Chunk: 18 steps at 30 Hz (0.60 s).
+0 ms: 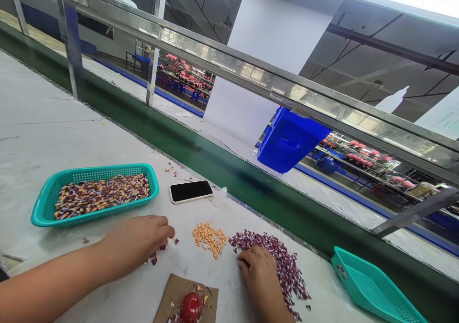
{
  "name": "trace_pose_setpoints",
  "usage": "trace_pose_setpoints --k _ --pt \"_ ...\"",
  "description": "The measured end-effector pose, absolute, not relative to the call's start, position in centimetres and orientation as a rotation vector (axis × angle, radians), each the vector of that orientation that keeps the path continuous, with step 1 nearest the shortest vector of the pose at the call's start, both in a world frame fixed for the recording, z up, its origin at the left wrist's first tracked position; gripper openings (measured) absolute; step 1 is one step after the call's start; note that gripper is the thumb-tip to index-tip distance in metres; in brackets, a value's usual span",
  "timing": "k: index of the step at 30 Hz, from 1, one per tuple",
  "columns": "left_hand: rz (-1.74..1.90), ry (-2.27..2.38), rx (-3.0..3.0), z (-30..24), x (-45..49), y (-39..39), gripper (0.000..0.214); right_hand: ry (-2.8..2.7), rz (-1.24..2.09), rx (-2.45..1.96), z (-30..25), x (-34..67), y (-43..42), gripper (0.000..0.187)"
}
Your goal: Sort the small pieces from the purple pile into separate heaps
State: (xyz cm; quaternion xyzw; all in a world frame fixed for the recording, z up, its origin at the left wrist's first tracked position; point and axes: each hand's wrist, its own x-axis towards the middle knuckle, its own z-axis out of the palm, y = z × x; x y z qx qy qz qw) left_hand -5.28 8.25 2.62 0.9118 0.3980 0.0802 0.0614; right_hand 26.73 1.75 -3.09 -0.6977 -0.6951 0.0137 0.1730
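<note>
My left hand [143, 239] is low over the worktop with curled fingers, above a few purple pieces [154, 260]; its fingertips are mostly hidden. Thumb and fingers of my right hand [258, 268] are pinched together at the left edge of a large heap of small purple pieces [287, 265]. What the pinch holds is too small to name. Between the hands lies a smaller pile of orange-yellow curved pieces [208, 238]. Nearer to me, a shiny red round object [191, 307] rests on a brown cardboard piece [210, 301] with scraps around it.
A green basket [43, 213] of mixed purple and yellow pieces stands at left. Beside it lies a phone [191, 191]. Another green basket [376, 284] is at right. Beyond the worktop run a green belt [201, 155], a metal rail [229, 57] and a blue bin [287, 141].
</note>
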Motion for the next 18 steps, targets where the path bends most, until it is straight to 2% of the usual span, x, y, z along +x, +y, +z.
trace_pose_setpoints --k 4,11,14,18 --pt "0.075 1.038 2.942 3.8 -0.2 8.3 0.020 -2.006 0.033 -1.952 -2.7 26.2 1.5 0.019" --pt "-0.080 0.893 3.052 1.8 5.5 9.5 0.016 -1.951 0.040 -1.834 -2.5 25.3 0.9 0.022" --pt "-0.092 0.852 3.073 1.6 5.8 9.8 0.019 -1.861 0.215 -1.618 -2.6 25.3 1.0 0.024" --pt "-0.005 0.831 3.066 2.4 5.0 9.1 0.013 -1.672 0.510 -1.509 -2.5 24.7 0.9 0.015"
